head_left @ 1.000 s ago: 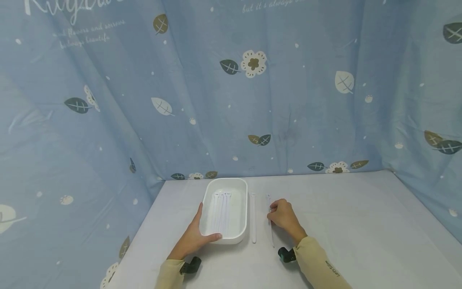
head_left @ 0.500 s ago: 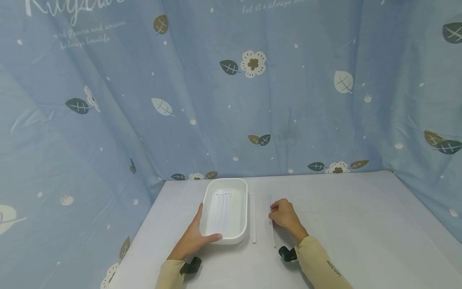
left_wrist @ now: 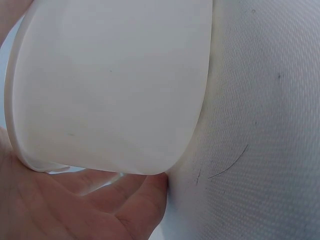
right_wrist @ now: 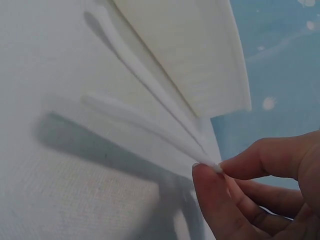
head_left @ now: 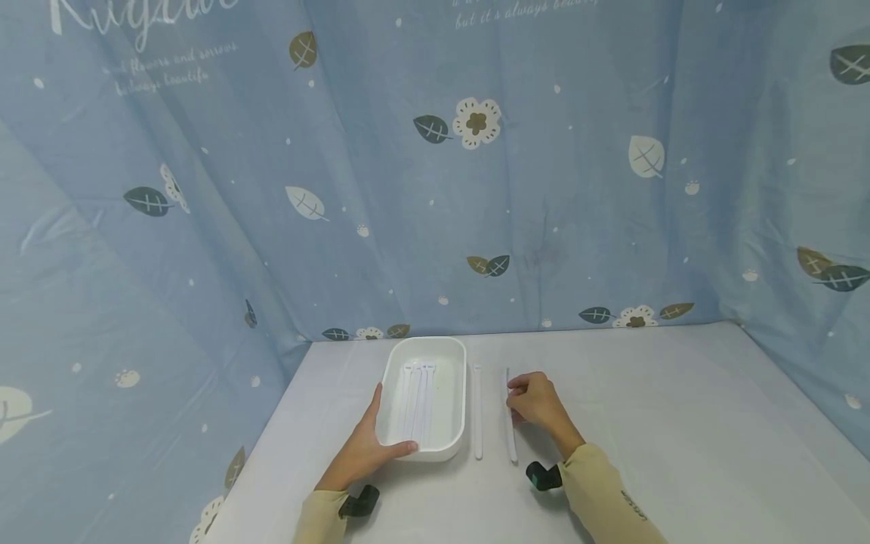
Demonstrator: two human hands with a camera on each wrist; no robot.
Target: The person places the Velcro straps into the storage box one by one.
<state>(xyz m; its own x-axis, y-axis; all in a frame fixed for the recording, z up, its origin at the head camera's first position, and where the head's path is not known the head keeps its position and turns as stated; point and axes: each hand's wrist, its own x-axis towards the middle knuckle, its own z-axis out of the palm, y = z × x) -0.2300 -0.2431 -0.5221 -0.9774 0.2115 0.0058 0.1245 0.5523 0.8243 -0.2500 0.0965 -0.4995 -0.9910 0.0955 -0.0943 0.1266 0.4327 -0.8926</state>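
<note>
A white plastic tray stands on the table, with several slim white sticks side by side in its left half. My left hand grips the tray's near left corner, thumb along the near rim and fingers on the left outer wall. Right of the tray, my right hand pinches another slim white stick between thumb and index finger. Its broader rounded end points toward me, slanting over its shadow in the right wrist view. Between tray and right hand lies one loose white stick, small-headed at its far end.
The table carries a white cloth. A blue curtain printed with leaves and flowers hangs right behind it and along both sides. Dark cameras are strapped at both wrists, below the beige sleeves.
The stick in my right hand has turned about its length, from edge-on and thin to showing a broader side. My right hand has shifted very slightly right; my left hand holds still.
</note>
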